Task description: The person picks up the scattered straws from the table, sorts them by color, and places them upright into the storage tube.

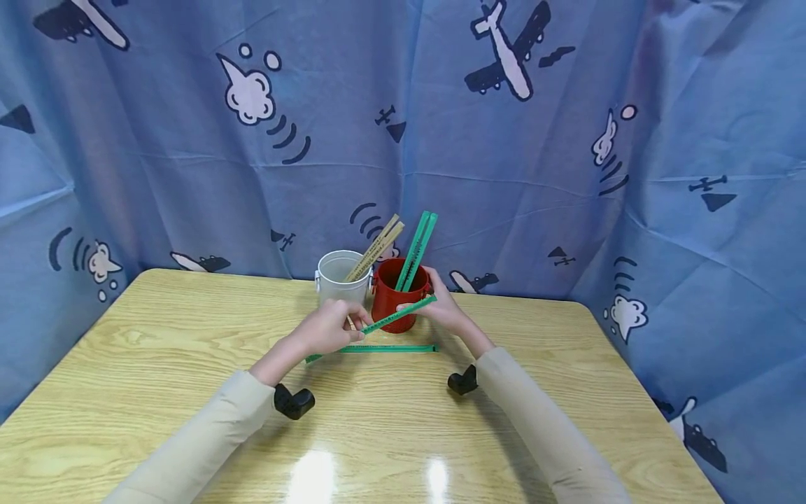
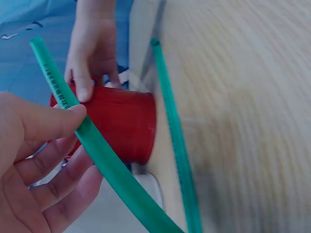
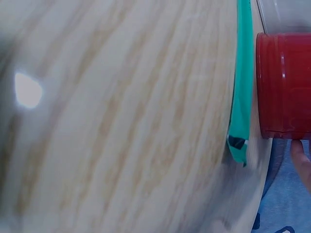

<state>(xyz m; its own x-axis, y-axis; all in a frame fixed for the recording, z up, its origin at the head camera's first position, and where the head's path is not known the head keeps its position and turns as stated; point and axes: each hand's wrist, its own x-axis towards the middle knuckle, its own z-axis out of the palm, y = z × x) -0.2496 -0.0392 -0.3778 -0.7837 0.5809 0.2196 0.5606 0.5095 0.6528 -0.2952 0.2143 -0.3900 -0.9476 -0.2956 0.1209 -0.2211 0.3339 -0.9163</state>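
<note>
My left hand [image 1: 329, 326] pinches a long green printed stick [image 1: 403, 312], which looks like sleeved chopsticks, between thumb and forefinger. It slants up to the right, crossing in front of a red bucket [image 1: 384, 299] in the head view. My right hand [image 1: 446, 306] grips that bucket from its right side, the thumb [image 2: 84, 89] on its side near the rim. Two green sticks [image 1: 417, 246] lean upright inside it. Another green stick [image 2: 174, 127] lies flat on the table in front, running left to right.
A white bucket [image 1: 329, 288] stands just left of the red one, with beige sticks [image 1: 376, 250] leaning in it. Behind the wooden table [image 1: 189, 336] hangs a blue curtain [image 1: 352, 133] printed with planes. Dark wrist mounts [image 1: 462, 380] sit below both forearms.
</note>
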